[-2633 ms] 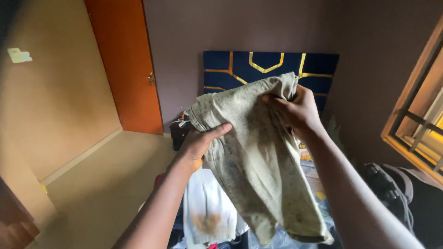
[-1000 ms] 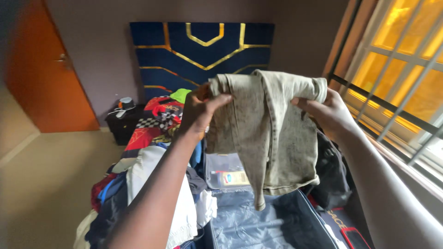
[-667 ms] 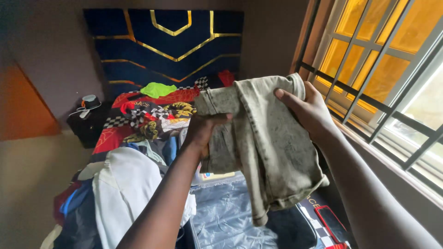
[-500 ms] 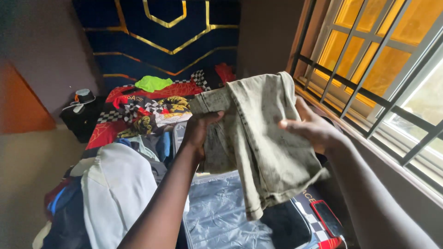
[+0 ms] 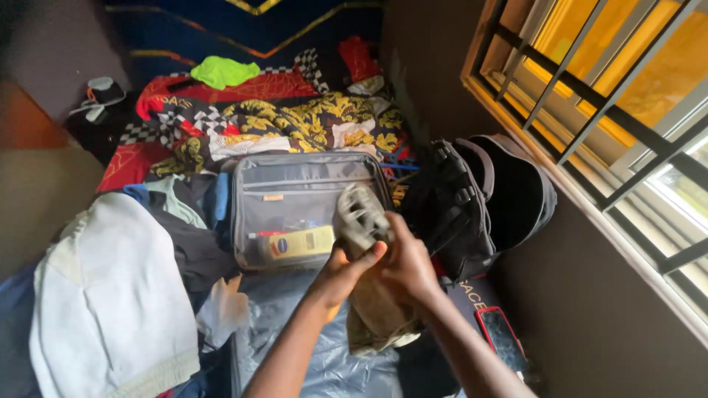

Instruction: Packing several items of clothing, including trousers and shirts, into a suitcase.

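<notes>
A pale olive-grey pair of trousers (image 5: 363, 221) is bunched between both hands, low over an open suitcase. My left hand (image 5: 345, 271) grips the cloth from the left. My right hand (image 5: 408, 267) is closed on it from the right, and the rest of the garment (image 5: 372, 317) hangs down beneath the hands. The suitcase lid (image 5: 295, 203) is grey with a mesh pocket holding a yellow bottle (image 5: 299, 243). The suitcase bottom (image 5: 284, 346) is lined with clear plastic.
A black backpack (image 5: 476, 199) leans at the right by the barred window (image 5: 612, 110). Piled clothes, with a white garment (image 5: 110, 295) on top, lie at the left. Patterned bedding (image 5: 273, 121) and a green cloth (image 5: 221, 71) cover the bed. A phone (image 5: 501, 335) lies at the lower right.
The trousers were held up spread out; now they are bunched small and lowered over the suitcase. The view has tipped downward from the headboard to the bed.
</notes>
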